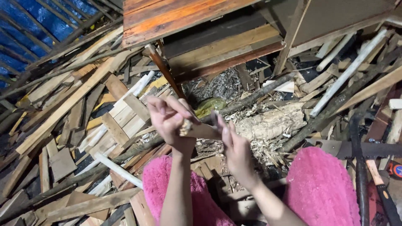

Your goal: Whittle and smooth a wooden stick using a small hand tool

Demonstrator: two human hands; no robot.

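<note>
While almost the whole floor [63, 167] is buried under scrap wood, only small patches of shavings and sawdust [268, 125] are left bare near the centre of the frame. Planks and slats [67, 104] are heaped across the left half, and a blue tarpaulin [29, 25] is seen behind them in the upper left. A reddish wooden cabinet [180, 16] overhangs the pile at the top centre, its lower edge close above the hands. White sticks [347, 71] and dark branches are crossed in the upper right, and a hand saw [368, 150] is laid at the right edge. Two pink-clad knees [322, 188] frame the lower centre, leaving a narrow gap between them.

A short pale piece of wood [203, 130] is held at the centre. The left hand [169, 119] is closed around its left end, fingers curled tight. The right hand [232, 142] is half open, its fingertips pressed on the right end. Little free room is left on any side of the hands.
</note>
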